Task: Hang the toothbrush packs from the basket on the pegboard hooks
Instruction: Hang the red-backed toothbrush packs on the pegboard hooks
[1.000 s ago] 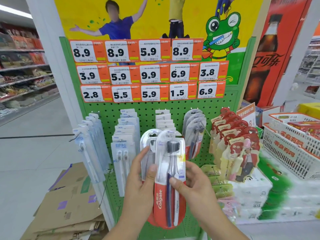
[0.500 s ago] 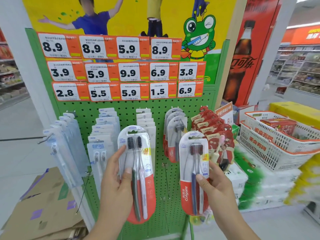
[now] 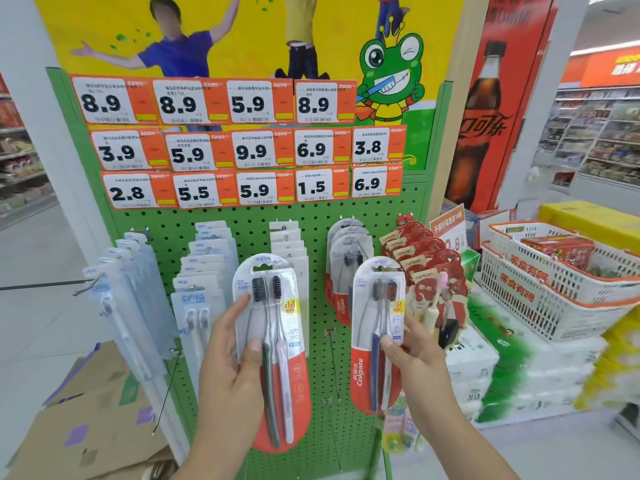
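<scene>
I have two twin toothbrush packs up in front of the green pegboard [image 3: 311, 216], both upright and apart. The left pack [image 3: 277, 344] is clear plastic over a red base, holding a dark green brush and a pink one, black bristles up. The right pack [image 3: 375, 336] reads Colgate and holds dark blue brushes. My left hand [image 3: 230, 362] has its fingers clasped round the first, my right hand [image 3: 417, 355] round the second. Matching packs [image 3: 346, 268] hang behind on a hook, beside white baskets [image 3: 554, 289].

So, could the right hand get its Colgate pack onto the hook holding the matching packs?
Probably yes: the right hand holds its Colgate pack just below and in front of the hung Colgate packs, and nothing sits between them.
</scene>
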